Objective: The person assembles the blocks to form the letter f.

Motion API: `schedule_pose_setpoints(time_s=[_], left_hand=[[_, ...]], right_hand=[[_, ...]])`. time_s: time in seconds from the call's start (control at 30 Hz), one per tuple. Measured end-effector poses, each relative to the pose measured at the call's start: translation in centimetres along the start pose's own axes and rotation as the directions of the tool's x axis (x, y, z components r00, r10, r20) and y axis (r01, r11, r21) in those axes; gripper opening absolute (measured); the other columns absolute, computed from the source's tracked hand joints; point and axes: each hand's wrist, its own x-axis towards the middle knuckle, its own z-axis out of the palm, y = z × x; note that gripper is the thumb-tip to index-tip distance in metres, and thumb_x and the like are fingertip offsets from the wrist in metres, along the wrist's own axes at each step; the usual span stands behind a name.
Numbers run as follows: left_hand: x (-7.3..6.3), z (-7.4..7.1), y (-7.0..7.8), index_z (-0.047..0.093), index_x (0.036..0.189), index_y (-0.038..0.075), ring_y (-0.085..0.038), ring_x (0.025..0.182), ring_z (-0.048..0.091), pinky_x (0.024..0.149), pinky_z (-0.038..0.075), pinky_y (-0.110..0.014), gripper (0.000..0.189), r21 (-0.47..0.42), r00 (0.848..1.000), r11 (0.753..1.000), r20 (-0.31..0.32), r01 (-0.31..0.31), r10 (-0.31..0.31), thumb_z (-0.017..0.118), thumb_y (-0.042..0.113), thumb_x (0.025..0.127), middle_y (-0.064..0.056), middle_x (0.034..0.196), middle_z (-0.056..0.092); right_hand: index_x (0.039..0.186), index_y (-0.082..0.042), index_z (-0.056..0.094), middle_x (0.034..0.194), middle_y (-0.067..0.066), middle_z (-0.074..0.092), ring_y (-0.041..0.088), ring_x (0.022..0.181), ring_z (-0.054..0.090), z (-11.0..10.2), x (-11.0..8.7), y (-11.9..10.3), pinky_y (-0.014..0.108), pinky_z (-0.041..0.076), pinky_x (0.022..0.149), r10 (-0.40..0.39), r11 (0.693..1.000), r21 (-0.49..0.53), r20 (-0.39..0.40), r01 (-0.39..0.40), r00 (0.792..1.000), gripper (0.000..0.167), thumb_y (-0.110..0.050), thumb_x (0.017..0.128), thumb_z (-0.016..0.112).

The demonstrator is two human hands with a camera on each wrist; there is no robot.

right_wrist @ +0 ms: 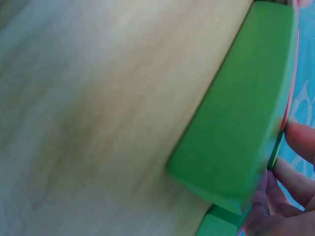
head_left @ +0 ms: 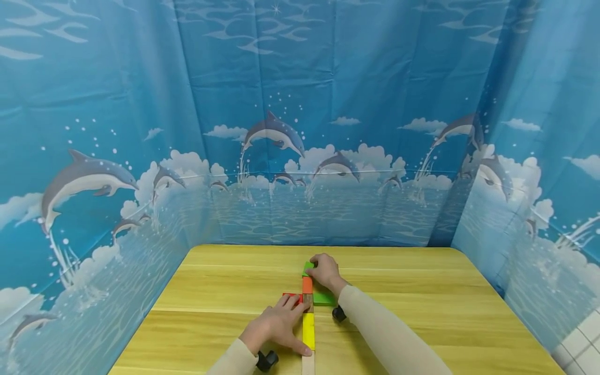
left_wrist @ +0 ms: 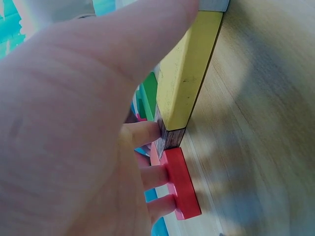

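Note:
Coloured blocks lie in a cross on the table. Its long row has a green block (head_left: 308, 267) at the far end, then an orange one (head_left: 307, 285), a dark brown one (head_left: 308, 298), a yellow one (head_left: 308, 330) and a pale one (head_left: 308, 363). A red block (left_wrist: 182, 184) juts out left, a longer green block (right_wrist: 231, 108) right. My right hand (head_left: 326, 272) pinches the far green block between thumb and fingers. My left hand (head_left: 278, 325) spreads over the left side, fingertips on the red and brown blocks, thumb where yellow meets pale.
The wooden table (head_left: 211, 291) reaches out on both sides of the cross. Behind it hangs a blue curtain (head_left: 300, 208) with dolphins. Small black devices sit at the left wrist (head_left: 267, 361) and right wrist (head_left: 338, 313). Another green piece (right_wrist: 224, 223) shows low in the right wrist view.

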Motion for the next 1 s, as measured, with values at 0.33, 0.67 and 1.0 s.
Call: schedule_pose_setpoints(time_s=[0.33,0.67,1.0], left_hand=[[-0.1,0.0,0.0,0.031,0.158,0.032,-0.032,0.148,0.023,0.097,0.040,-0.069,0.108,-0.007,1.000,1.000,-0.003,-0.006,0.006,0.071,0.079,0.071,-0.007,0.164,0.025],[-0.4,0.0,0.1,0.030,0.159,0.032,-0.032,0.149,0.023,0.099,0.039,-0.069,0.107,-0.027,1.000,1.000,0.010,-0.003,0.003,0.072,0.078,0.072,-0.007,0.164,0.024],[-0.3,-0.1,0.2,0.032,0.158,0.033,-0.033,0.148,0.023,0.098,0.040,-0.069,0.107,-0.003,1.000,1.000,0.002,0.008,-0.008,0.070,0.080,0.070,-0.007,0.163,0.026]], right_hand=[[0.128,0.000,0.067,0.120,0.013,0.067,0.032,0.108,0.062,0.2,0.1,0.4,0.046,0.054,0.087,0.016,1.000,0.005,-0.022,-0.016,1.000,0.043,-0.020,0.091,0.078],[0.129,0.002,0.064,0.111,0.014,0.067,0.027,0.095,0.063,-0.6,-0.5,0.0,0.042,0.055,0.078,0.038,0.999,0.033,-0.015,-0.037,0.999,0.045,-0.019,0.092,0.077],[0.130,-0.003,0.065,0.113,0.014,0.065,0.026,0.095,0.063,-3.2,-0.6,-0.1,0.043,0.055,0.077,-0.001,0.994,0.107,-0.030,0.004,1.000,0.037,-0.014,0.095,0.071]])
